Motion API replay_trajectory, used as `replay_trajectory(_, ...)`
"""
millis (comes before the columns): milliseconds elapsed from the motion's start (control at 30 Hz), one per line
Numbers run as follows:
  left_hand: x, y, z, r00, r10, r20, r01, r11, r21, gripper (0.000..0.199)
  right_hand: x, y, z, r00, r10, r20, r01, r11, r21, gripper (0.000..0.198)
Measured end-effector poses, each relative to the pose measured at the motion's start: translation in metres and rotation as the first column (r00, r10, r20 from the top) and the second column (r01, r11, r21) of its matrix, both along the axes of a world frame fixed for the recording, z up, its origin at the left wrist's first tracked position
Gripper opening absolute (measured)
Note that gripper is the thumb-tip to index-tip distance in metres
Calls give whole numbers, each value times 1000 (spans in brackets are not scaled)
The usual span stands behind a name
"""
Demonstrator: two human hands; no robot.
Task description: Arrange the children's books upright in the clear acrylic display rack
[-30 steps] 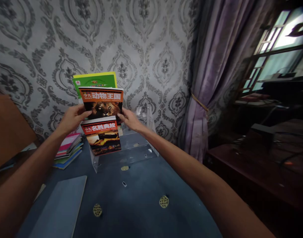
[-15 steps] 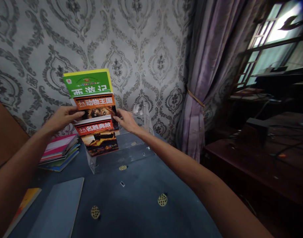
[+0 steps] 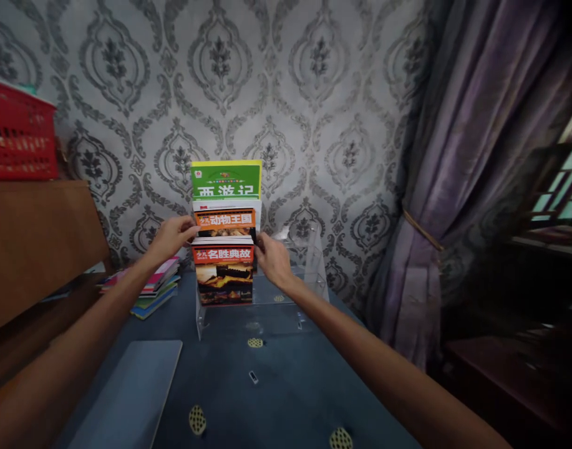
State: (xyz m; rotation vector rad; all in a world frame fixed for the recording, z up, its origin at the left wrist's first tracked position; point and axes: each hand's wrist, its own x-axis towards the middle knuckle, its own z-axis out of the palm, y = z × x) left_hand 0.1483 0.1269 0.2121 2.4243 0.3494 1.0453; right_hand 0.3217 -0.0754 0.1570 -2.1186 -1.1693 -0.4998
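A clear tiered rack [image 3: 319, 265] holds books standing in steps. On its left, my left hand [image 3: 174, 238] pinches the left edge of an orange-topped book [image 3: 229, 220] with a lion picture. My right hand [image 3: 272, 258] closes on the same book's right edge. The book's lower part is hidden behind a red-topped book [image 3: 224, 274] with a Great Wall cover, which stands in the front tier. Further back, a green book [image 3: 227, 178] with a yellow edge rises highest, and a white-topped book [image 3: 257, 206] shows below it.
Left of the rack lies a stack of colourful books [image 3: 159, 280]. A grey-blue flat board or book [image 3: 131, 393] lies on the blue tabletop [image 3: 276, 405]. A brown box-like piece [image 3: 37, 243] carries a red basket [image 3: 19, 134]. A purple curtain [image 3: 426, 218] hangs at right.
The orange-topped book has sunk lower in the rack between my hands, showing more of the white-topped one behind. The view has turned left, bringing in the red basket.
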Motion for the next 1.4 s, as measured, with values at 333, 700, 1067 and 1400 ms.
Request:
replay_trajectory(333,0,-3,4,996,90,17,-91,987,136,21,-9,-1,6,998,-44,51,52,985,-162,29)
replay_trajectory(700,-3,3,4,993,89,-79,-70,973,219,20,7,2,0,992,94,86,-83,989,-123,27)
replay_trajectory(1067,1,9,2,980,117,-163,-74,966,246,26,17,10,-12,996,66,-63,-60,994,94,37)
replay_trajectory(1400,8,17,-3,984,4,-178,36,976,217,26,15,11,-12,997,55,-49,-52,997,57,28)
